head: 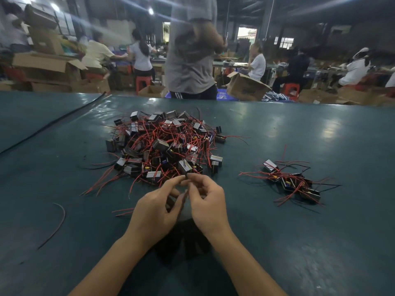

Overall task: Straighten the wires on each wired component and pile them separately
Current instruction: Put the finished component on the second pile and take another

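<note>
fingers [179,179] of the left hand [156,208] are curling round a small black boxy component [170,202], which i am seeing only in part between thumb and palm. two red leads [124,211] are poking out from under that hand onto the dark green table mat [277,242].

the right hand [207,201] is meeting the left at the fingertips. its thumb and forefinger are pinching a thin dark wire [187,193] that is running down toward the component.

both hands are working just in front of the large tangled heap of black components with red wires [164,144], which is sitting mid-table. off to the right, well apart from the heap, a small pile of the same wired components [292,182] is lying with its leads spreading outward. on the left, a loose dark red wire [61,218] is curving across the mat, and farther back a black cable [53,122] is running diagonally.

beyond the far edge, a person in a grey shirt [190,50] is standing, with open cardboard boxes [245,86] and red plastic stools [289,89] behind.
</note>
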`<state>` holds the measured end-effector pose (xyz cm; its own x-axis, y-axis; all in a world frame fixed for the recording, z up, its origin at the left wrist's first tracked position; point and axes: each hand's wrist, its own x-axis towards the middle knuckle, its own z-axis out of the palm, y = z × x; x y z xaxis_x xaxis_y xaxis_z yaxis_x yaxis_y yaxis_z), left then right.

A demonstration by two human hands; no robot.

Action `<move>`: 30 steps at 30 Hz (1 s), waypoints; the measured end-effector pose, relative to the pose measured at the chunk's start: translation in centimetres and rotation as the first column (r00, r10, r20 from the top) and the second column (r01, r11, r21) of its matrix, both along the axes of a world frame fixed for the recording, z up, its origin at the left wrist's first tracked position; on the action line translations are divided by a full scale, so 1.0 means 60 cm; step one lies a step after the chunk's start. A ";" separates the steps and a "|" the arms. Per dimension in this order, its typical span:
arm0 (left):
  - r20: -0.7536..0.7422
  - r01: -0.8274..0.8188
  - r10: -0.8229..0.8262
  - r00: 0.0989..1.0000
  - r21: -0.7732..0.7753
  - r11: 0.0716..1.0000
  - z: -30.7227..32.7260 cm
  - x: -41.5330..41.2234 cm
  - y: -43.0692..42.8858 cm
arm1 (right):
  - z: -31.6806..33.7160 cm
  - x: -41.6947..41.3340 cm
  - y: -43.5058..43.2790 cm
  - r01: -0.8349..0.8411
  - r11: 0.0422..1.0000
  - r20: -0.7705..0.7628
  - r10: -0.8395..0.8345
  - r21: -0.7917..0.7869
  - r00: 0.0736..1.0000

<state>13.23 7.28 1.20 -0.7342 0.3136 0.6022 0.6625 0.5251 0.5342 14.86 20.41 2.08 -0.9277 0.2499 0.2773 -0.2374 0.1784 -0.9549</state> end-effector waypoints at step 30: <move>0.260 0.055 -0.159 0.952 0.364 0.930 0.006 0.018 0.030 | 0.026 0.032 0.039 -0.026 0.947 -0.109 -0.010 -0.320 0.994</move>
